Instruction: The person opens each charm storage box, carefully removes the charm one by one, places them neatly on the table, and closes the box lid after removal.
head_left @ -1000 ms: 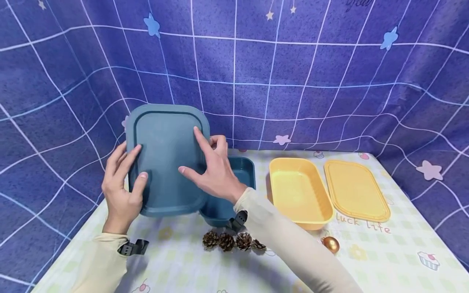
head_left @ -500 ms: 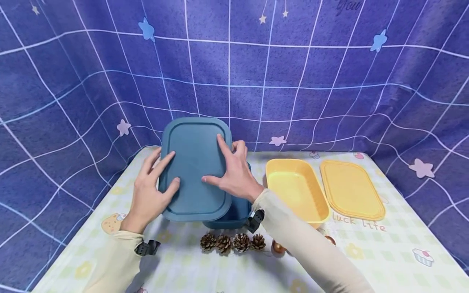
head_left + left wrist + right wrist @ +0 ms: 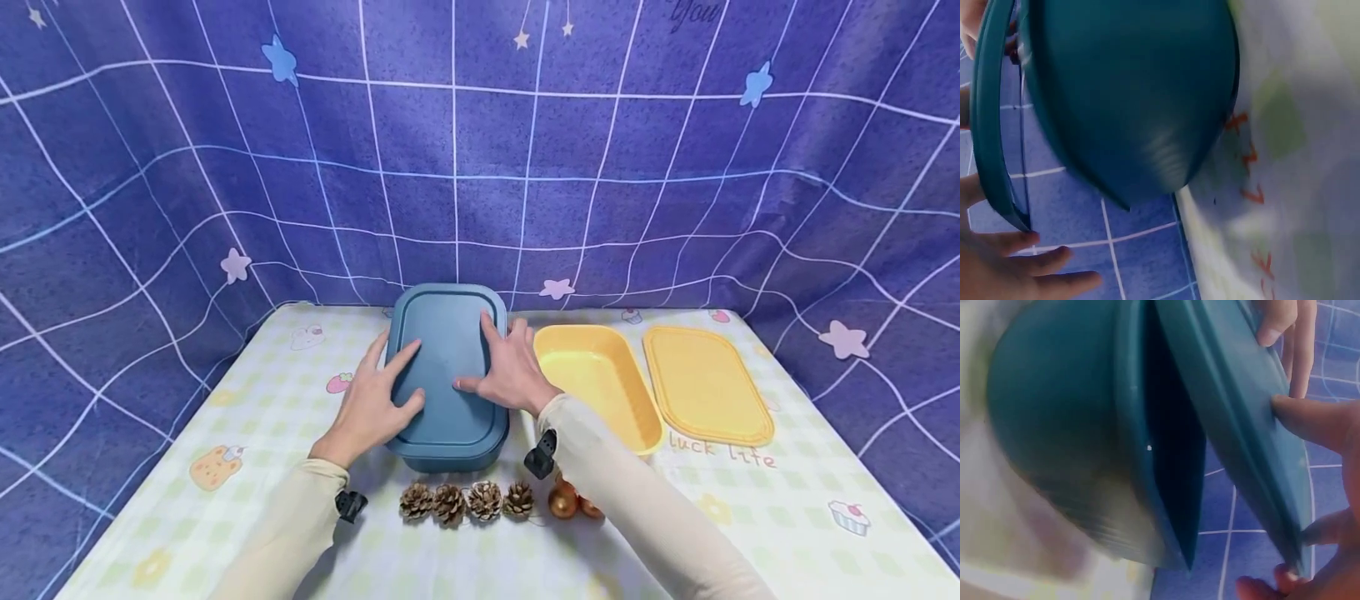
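Note:
A blue rectangular lid is held by both hands over the matching blue box. My left hand grips its left edge, thumb and a finger on top. At the right edge my right hand holds it, with thumb and index finger lying on the upper face. In the right wrist view a wedge of space parts the lid from the box, so the lid is tilted. A gap also shows between lid and box in the left wrist view. The box's inside is hidden from the head view.
Several pine cones lie in a row before the box. Copper-coloured baubles sit beside them, partly behind the right sleeve. A yellow box stands close on the right, its yellow lid flat beside it. Blue cloth hangs behind the table.
Both hands have carried the blue lid rightward and down, from left of the blue box to over it. The lid now covers the box opening in the head view.

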### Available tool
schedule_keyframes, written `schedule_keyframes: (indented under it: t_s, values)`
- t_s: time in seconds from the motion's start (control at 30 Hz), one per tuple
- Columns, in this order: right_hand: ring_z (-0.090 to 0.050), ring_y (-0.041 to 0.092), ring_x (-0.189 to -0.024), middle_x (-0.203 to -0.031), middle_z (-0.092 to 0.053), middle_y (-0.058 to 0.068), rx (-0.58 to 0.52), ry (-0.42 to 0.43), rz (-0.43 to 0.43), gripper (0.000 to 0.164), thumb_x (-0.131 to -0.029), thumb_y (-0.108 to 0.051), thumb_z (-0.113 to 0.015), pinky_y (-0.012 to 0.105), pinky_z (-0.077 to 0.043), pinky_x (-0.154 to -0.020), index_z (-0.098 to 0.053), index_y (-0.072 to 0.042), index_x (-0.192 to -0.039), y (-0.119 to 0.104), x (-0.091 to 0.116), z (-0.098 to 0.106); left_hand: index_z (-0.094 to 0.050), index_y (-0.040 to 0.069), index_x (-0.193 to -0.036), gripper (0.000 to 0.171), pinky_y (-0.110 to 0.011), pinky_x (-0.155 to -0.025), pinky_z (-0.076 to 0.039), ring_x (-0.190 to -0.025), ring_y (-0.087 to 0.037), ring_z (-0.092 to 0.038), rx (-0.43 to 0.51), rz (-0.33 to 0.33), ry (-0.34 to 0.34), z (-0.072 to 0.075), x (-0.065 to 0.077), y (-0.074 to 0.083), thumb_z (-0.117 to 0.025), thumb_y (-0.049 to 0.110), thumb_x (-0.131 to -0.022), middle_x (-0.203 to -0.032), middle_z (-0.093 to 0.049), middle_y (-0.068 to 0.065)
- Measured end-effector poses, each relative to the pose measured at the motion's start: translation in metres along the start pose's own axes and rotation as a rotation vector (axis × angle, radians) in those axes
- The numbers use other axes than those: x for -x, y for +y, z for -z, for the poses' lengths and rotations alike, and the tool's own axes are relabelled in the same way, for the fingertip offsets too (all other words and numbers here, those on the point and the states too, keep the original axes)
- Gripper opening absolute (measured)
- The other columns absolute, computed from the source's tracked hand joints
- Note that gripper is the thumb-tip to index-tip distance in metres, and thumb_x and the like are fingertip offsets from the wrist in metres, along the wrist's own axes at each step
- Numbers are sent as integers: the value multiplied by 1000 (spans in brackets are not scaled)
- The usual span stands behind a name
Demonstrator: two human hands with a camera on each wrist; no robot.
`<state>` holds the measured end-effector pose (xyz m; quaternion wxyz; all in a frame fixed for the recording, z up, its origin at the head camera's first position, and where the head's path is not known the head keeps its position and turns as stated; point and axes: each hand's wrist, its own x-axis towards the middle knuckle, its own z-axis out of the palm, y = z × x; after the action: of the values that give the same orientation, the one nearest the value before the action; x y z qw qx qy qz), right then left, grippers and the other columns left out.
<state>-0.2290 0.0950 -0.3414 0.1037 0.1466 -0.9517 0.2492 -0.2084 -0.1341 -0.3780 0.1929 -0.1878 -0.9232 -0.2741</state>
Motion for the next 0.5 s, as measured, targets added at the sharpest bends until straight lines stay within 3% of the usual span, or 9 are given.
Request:
schedule_keyframes:
  t_s: [0.17, 0.5]
  values:
    - [-34, 33, -108, -123, -41, 26, 39, -82, -56, 111, -75, -53, -82, 34, -41, -86, -25, -10, -160, 3, -3, -6, -45, 19, -152, 71, -66, -110, -45, -144, -51, -34, 6, 30, -100, -8, -1, 0, -66, 32, -85, -164, -18, -26]
    - [-38, 35, -115, -136, -42, 31, 56, -185, -141, 109, -79, -57, -77, 37, -46, -92, -25, -7, -160, 8, -5, -15, -40, 14, -155, 74, -65, -111, -44, -142, -53, -38, 33, 92, -185, -16, -3, -1, -65, 32, -88, -162, -21, -31]
